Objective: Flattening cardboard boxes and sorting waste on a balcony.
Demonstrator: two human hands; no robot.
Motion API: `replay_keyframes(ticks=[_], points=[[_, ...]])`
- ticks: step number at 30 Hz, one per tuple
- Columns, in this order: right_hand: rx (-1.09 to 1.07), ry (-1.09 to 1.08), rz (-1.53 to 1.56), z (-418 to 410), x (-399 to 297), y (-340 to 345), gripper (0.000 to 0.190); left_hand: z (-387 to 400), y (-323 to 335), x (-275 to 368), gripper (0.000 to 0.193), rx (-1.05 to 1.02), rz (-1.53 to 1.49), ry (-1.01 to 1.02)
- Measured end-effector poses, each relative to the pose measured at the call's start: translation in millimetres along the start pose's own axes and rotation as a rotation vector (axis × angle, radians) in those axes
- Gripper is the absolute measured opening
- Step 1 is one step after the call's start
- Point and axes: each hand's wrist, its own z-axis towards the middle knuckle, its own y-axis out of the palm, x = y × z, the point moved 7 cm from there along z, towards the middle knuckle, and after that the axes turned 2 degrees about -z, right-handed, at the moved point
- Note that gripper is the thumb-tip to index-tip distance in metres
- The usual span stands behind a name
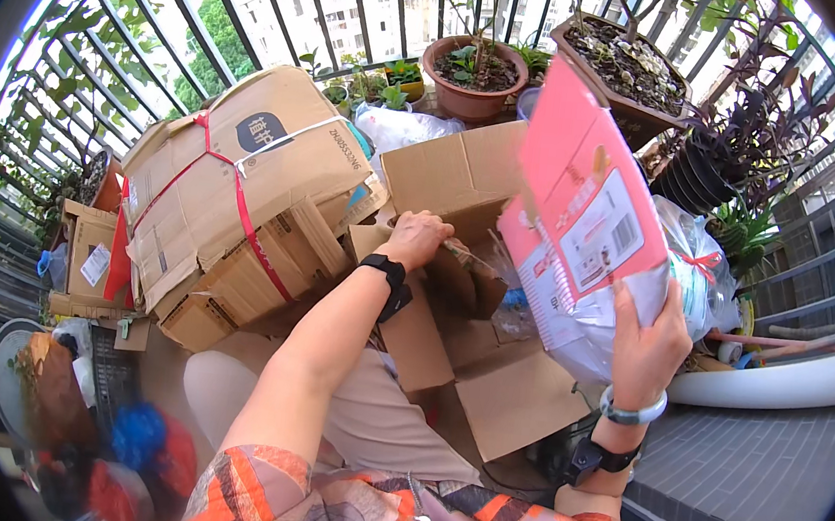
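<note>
A pink and white cardboard carton (581, 201) with a printed label is gripped at its lower right edge by my right hand (648, 335). My left hand (419, 238) is closed at the edge of a brown piece of cardboard (472, 284) inside an open cardboard box (524, 406). The box stands in front of my knees with its flaps spread. Clear plastic and something blue show inside it. To the left lies a thick bundle of flattened cardboard boxes (245, 169), tied with red ribbon and white string.
Potted plants (476, 78) line the metal railing (321, 6) ahead. A tied plastic bag (709, 281) and a white curved piece (775, 385) lie at right, beside a tiled ledge (744, 465). Blue and red plastic bags (139, 436) lie at lower left.
</note>
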Motion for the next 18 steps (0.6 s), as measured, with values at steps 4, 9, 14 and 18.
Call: replay_keyframes(ticks=[4,9,14,18], points=[[0.083,-0.041,-0.194,21,21,33,0.034,1,-4,0,0.019,-0.013,0.026,-0.013],[0.023,0.105,-0.316,50,52,84,0.035,1,-1,3,0.019,0.019,0.018,0.001],[0.079,0.061,-0.232,48,91,101,0.037,-3,-2,3,0.017,0.042,0.007,0.020],[0.153,-0.037,-0.161,53,105,94,0.042,-2,-1,-2,0.017,0.058,0.034,0.014]])
